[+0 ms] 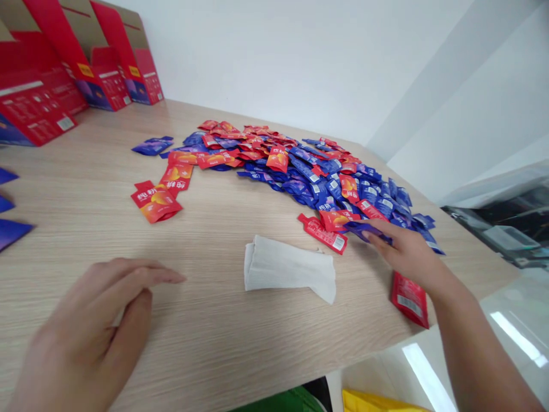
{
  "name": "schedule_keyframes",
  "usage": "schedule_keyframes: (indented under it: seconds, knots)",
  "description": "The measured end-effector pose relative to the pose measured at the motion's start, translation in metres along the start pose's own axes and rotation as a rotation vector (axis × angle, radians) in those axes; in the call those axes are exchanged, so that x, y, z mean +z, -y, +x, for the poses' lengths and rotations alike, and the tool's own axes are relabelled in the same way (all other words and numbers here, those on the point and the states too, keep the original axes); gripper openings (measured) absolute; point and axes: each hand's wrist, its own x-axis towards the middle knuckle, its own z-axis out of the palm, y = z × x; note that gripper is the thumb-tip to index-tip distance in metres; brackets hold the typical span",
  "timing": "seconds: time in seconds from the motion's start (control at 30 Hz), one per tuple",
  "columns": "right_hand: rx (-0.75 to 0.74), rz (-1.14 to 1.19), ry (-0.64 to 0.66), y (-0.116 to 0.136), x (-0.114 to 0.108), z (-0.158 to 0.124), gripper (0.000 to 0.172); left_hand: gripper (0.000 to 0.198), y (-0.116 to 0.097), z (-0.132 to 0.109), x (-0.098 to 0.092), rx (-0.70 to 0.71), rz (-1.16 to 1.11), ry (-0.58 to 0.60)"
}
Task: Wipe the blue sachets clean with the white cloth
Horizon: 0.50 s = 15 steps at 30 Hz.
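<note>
Item 1: our left hand (86, 332), low at the near left above the pale wood-grain table (240, 343). Its fingers (146, 276) are stretched forward and loosely together, thumb tucked beneath, and hold nothing.

Item 2: our right hand (407, 252), reaching to the near edge of the heap of red and blue foil sachets (309, 171). Its fingers (380, 237) lie straight and close together, tips on a dark blue foil sachet (360, 227). The thumb is hidden, so we cannot tell if it grips.

Item 3: a folded white cloth (287, 268), between the hands, touched by neither.

Item 4: a single red sachet (409, 300), at the table edge beside our right wrist.

Item 5: open red cardboard boxes (103, 74), far left.
</note>
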Motion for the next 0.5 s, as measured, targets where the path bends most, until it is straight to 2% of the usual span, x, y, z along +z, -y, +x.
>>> schedule_keyframes:
  seconds: [0.07, 0.17, 0.27, 0.33, 0.4, 0.5]
  knots:
    - [0.017, 0.12, -0.048, 0.011, -0.006, 0.001, 0.038, 0.029, -0.02, 0.004, 0.007, 0.044, -0.131, 0.01]
    - [0.098, 0.509, -0.113, 0.049, -0.007, -0.005, 0.03, 0.028, -0.04, 0.001, 0.019, 0.034, -0.227, 0.063]
    - [0.119, 0.835, -0.062, 0.104, 0.011, -0.019, 0.02, 0.026, -0.052, -0.006, 0.032, 0.038, -0.313, 0.153]
    - [0.113, 0.969, 0.01, 0.139, 0.028, -0.028, 0.02, 0.039, -0.06, -0.011, 0.041, 0.03, -0.354, 0.208]
    - [0.058, 0.954, 0.048, 0.163, 0.042, -0.033, 0.019, 0.048, -0.069, -0.016, 0.051, 0.043, -0.371, 0.239]
    - [0.018, 0.812, -0.116, 0.174, 0.047, -0.029, 0.02, 0.046, -0.081, -0.018, 0.062, 0.028, -0.351, 0.218]
